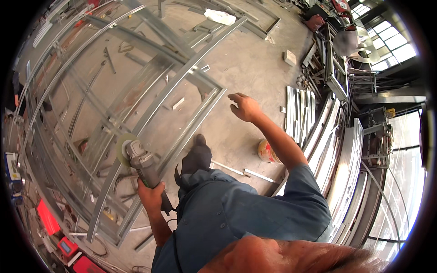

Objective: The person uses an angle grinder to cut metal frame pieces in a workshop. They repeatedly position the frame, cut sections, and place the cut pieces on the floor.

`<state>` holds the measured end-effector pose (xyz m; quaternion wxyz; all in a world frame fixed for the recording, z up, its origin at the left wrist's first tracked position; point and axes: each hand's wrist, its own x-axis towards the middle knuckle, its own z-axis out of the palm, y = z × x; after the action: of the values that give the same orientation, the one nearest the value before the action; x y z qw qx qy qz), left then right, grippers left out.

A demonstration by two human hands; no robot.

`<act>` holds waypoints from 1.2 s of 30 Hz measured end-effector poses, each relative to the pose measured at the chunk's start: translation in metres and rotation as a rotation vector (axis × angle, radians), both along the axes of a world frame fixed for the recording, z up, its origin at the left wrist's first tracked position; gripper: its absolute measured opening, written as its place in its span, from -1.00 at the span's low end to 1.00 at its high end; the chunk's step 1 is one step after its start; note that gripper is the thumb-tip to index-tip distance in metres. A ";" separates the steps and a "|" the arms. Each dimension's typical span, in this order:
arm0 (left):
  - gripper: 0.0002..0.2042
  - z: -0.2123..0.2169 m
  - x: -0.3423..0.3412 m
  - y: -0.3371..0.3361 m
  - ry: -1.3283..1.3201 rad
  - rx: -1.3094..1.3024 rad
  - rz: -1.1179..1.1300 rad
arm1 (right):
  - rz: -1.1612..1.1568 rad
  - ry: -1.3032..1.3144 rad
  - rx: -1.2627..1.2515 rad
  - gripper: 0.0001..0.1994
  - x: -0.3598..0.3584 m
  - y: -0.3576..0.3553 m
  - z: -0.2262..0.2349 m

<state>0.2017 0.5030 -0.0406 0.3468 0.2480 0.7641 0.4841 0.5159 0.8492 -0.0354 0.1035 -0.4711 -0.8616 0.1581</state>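
My left hand is wrapped round the body of an angle grinder, whose pale round disc sits over a rail of a large metal frame. A cord runs from the grinder's rear end toward my waist. Out to the right, my right hand is held in the air with its fingers stretched forward and the thumb apart. Nothing is in it. Its fingertips are close to the frame's right corner; whether they touch it I cannot tell.
Long metal profiles are stacked on the right. A bucket stands by my right arm. Offcuts and a white bag lie about the frame. Red equipment is at lower left, and part of another person shows at the far left.
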 end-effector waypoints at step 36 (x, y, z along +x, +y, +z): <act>-0.36 0.021 0.175 0.351 -0.046 -0.820 0.620 | 1.514 -0.332 -0.107 -0.55 -0.256 0.313 -0.120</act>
<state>0.3767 0.8537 -0.0201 0.2725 -0.1574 0.9208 0.2303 0.2599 1.1619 -0.1554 -0.1860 0.2239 -0.9441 0.1546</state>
